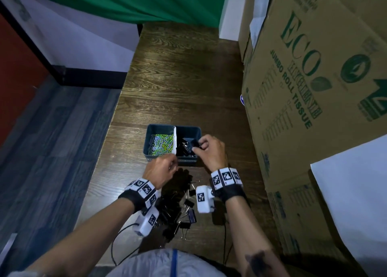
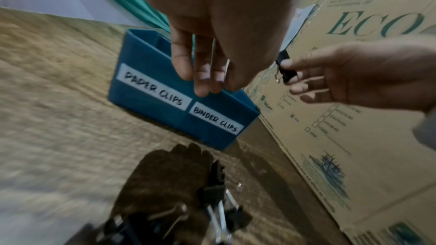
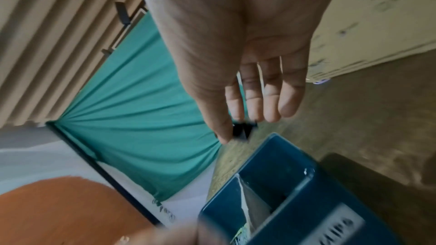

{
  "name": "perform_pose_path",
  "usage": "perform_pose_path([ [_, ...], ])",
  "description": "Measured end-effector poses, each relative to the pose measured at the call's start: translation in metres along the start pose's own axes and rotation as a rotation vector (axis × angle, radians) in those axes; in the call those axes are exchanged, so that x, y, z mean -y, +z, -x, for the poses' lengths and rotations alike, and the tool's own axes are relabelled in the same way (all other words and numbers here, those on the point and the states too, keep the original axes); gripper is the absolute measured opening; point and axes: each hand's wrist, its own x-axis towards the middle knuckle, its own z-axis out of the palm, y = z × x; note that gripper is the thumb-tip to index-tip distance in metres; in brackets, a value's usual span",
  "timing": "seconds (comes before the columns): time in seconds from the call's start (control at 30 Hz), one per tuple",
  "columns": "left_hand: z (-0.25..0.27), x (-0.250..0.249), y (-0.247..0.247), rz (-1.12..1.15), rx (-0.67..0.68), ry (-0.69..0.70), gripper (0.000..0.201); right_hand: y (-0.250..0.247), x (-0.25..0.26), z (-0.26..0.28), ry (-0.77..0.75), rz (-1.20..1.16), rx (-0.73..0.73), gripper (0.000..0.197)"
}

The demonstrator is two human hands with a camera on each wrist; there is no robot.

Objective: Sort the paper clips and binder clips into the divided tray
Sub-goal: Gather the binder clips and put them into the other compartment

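A blue divided tray (image 1: pixel 150 138) stands on the wooden table; its front labels read PAPER CLIPS and BINDER CLIPS (image 2: pixel 212 137). Coloured paper clips (image 1: pixel 161 143) fill the left compartment, and black binder clips (image 1: pixel 185 149) lie in the right one. My right hand (image 1: pixel 201 145) pinches a black binder clip (image 1: pixel 195 143) (image 2: pixel 286 69) (image 3: pixel 244 130) above the right compartment. My left hand (image 1: pixel 167 164) (image 2: pixel 207 85) hovers at the tray's front rim with its fingers bunched downward. Whether it holds anything is hidden. A pile of black binder clips (image 1: pixel 178 205) (image 2: pixel 212 202) lies between my wrists.
Large cardboard boxes (image 1: pixel 314 88) wall off the table's right side, close to the tray. The table's left edge (image 1: pixel 117 117) drops to the floor. A green cloth (image 1: pixel 125 2) hangs at the far end. Thin cables (image 1: pixel 117 241) run near the front edge.
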Motion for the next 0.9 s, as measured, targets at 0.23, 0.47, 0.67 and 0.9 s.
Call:
perform_pose_path([
  [0.23, 0.073, 0.049, 0.015, -0.06, 0.371, -0.18, 0.055, 0.031, -0.028, 0.029, -0.073, 0.047, 0.048, 0.017],
  [0.47, 0.117, 0.08, 0.037, -0.138, 0.583, -0.108, 0.118, 0.062, -0.082, 0.069, 0.114, 0.247, 0.626, 0.109],
  [0.67, 0.107, 0.06, 0.053, -0.085, 0.48, -0.045, 0.11, 0.086, -0.076, 0.084, -0.017, 0.509, 0.777, 0.125],
  [0.9, 0.084, 0.038, 0.058, -0.179, 0.454, -0.039, 0.086, 0.095, -0.065, 0.085, -0.108, 0.483, 0.622, 0.096],
])
